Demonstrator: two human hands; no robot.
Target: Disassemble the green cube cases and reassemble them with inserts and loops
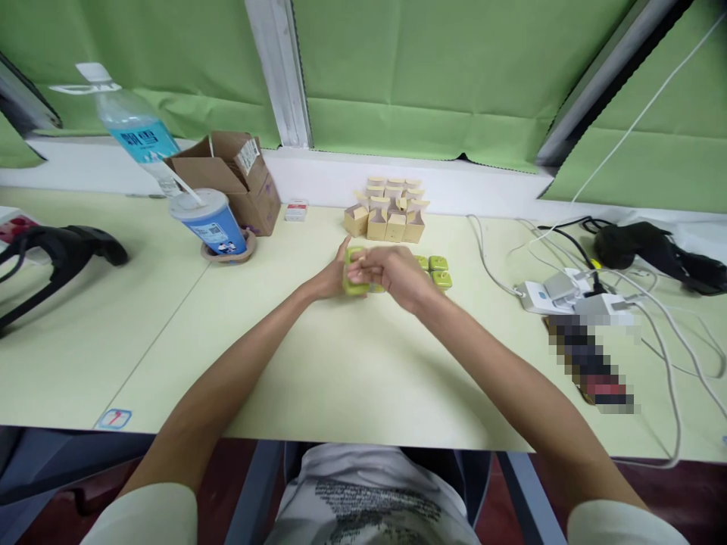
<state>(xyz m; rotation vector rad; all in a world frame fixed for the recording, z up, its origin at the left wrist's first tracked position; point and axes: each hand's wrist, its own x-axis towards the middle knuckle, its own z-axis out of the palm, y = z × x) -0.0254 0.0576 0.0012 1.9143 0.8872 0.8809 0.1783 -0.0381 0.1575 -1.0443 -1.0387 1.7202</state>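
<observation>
Over the middle of the table, my left hand (330, 278) is at the left side of a yellow-green tin (353, 288), its thumb raised and its fingers partly hidden behind the tin. My right hand (400, 274) reaches across from the right. Its fingers are stretched out and lie over the front of the same tin; slight blur softens their edges. Several small green tins (439, 263) stand close together just right of my right hand, some covered by it. Behind the hands is a tight group of small open cardboard boxes (387, 223) with raised flaps.
A brown carton (255, 189), a water bottle (133, 129) and a blue cup (216, 227) in a cardboard holder stand at the back left. A black strap-like device (68, 246) lies far left. To the right are a power strip (539, 297), white cables and a pixelated item (591, 363).
</observation>
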